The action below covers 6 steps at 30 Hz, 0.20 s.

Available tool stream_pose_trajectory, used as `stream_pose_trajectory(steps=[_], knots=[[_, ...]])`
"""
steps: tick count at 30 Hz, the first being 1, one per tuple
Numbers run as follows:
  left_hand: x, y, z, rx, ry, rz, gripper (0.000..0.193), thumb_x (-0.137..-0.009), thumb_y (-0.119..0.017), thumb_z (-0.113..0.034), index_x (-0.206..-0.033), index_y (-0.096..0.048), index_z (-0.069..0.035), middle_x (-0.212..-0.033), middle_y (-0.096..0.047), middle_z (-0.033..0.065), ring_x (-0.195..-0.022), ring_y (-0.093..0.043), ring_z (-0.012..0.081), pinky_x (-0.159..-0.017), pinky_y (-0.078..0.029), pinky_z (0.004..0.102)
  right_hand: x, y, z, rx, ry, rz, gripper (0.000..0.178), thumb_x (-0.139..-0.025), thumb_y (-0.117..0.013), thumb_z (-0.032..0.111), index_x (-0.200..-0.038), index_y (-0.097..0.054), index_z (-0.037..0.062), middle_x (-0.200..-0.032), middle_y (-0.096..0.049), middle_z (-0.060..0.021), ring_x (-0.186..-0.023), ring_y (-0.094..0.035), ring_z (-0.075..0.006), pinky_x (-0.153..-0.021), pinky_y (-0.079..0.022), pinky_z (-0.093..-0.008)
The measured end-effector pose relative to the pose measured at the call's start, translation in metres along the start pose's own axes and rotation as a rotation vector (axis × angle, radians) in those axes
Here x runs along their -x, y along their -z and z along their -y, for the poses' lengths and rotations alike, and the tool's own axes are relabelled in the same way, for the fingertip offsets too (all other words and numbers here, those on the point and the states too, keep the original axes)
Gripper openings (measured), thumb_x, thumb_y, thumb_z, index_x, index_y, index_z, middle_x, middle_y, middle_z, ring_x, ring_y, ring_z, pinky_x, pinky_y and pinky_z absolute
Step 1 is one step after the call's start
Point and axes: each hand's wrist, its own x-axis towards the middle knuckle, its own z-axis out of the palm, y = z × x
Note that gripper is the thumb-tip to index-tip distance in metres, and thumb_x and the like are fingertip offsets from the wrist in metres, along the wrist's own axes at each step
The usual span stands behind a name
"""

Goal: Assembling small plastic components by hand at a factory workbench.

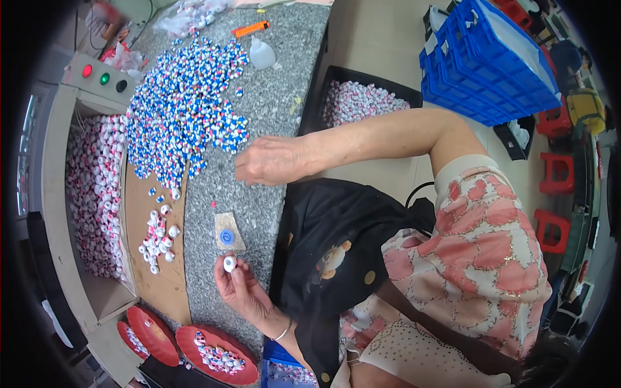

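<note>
My left hand (242, 291), with a bracelet at its wrist, pinches a small white round piece (229, 263) that has a grey hollow facing up. Right beside it, a blue round stud (226, 237) sits on a pale plate on the granite table (259, 220). My right hand (272, 161) is over the table with its fingers curled together; whatever they hold, if anything, is hidden. Close to its fingertips spreads a big pile of small blue, white and multicoloured pieces (187, 103). Several white-and-pink round pieces (156, 239) lie on a brown board (171, 294).
A wooden bin (97, 304) full of white-and-pink pieces borders the board, below a control box (97, 77). Two red trays (187, 333) hold more pieces. An orange cutter (251, 28) lies beyond the pile. Blue crates (485, 64) and a black tub (414, 96) stand on the floor.
</note>
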Motion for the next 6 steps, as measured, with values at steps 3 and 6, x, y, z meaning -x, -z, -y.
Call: stream_pose_trajectory(steps=[3,6], knots=[[0.005,0.002,-0.007,-0.019,-0.033,-0.126,0.038,-0.093,-0.055,0.002,-0.130,-0.047,0.004,-0.118,-0.059,0.0154,-0.093,-0.062,0.0158,-0.084,-0.052,0.0261,0.000,-0.009,-0.002,0.034,0.006,-0.001,0.008,-0.076,-0.060,0.007,-0.077,-0.055,0.0017,-0.083,-0.056,-0.0133,-0.083,-0.061,-0.0334,-0.068,-0.052,-0.0424],[0.018,0.021,-0.013,-0.068,0.001,-0.144,0.040,-0.090,-0.057,0.004,-0.129,-0.048,0.004,-0.116,-0.060,0.0139,-0.094,-0.061,0.0160,-0.084,-0.051,0.0264,0.003,-0.005,-0.006,0.087,-0.047,0.161,0.009,-0.080,-0.056,0.011,-0.077,-0.057,0.0029,-0.086,-0.057,-0.0148,-0.087,-0.061,-0.0334,-0.071,-0.052,-0.0432]])
